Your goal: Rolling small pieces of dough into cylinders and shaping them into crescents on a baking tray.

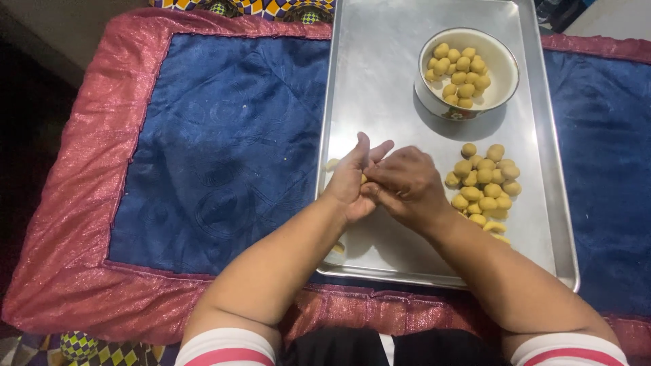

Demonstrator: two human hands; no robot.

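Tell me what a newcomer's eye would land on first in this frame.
Probably the two hands pressed together at the centre, left hand and right hand, pinching a small yellow dough piece over the metal tray. Next, the heap of yellow dough balls on the tray's right side, and the white bowl of more balls behind it.

A blue quilted mat [224,149] with shiny pink border [74,224] covers the floor.

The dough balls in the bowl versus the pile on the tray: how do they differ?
The dough balls in the bowl sit contained in a white bowl; the pile on the tray lies loose on bare metal, nearer the right hand. Both are small yellow balls.
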